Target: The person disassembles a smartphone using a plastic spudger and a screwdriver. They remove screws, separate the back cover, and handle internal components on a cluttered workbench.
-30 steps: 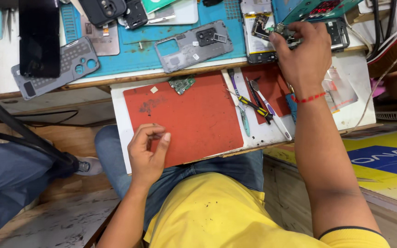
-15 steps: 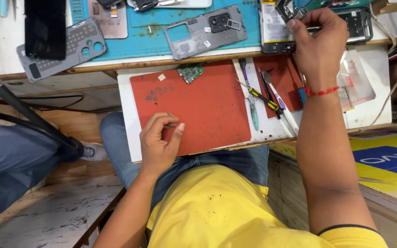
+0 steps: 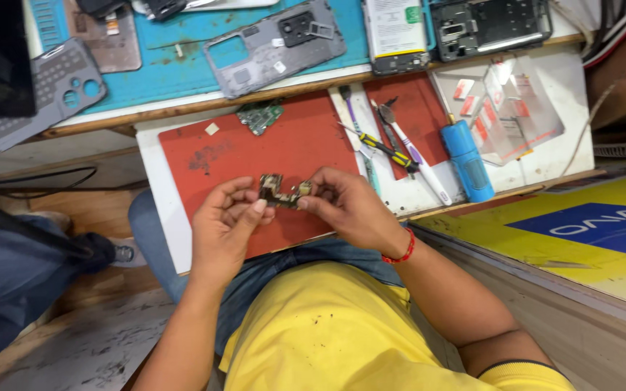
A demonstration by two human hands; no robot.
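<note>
A small L-shaped phone circuit board [image 3: 279, 192] is held between both my hands over a red work mat [image 3: 262, 156] on a white pull-out tray [image 3: 153, 210]. My left hand [image 3: 224, 228] pinches its left end with thumb and fingers. My right hand [image 3: 345, 206], with a red thread band at the wrist, grips its right end. A second green circuit board [image 3: 259, 116] lies on the mat's far edge.
Tweezers, a yellow-and-black screwdriver [image 3: 382, 148] and a white tool lie right of the mat, beside a blue cylinder [image 3: 469, 159]. On the blue bench mat [image 3: 182, 32] above lie grey phone frames [image 3: 277, 43], a back cover [image 3: 30, 94] and an opened phone [image 3: 490, 25].
My right hand came down from the opened phone on the bench to the red mat. Both hands now hold the small circuit board; before, the left hand rested alone on the mat.
</note>
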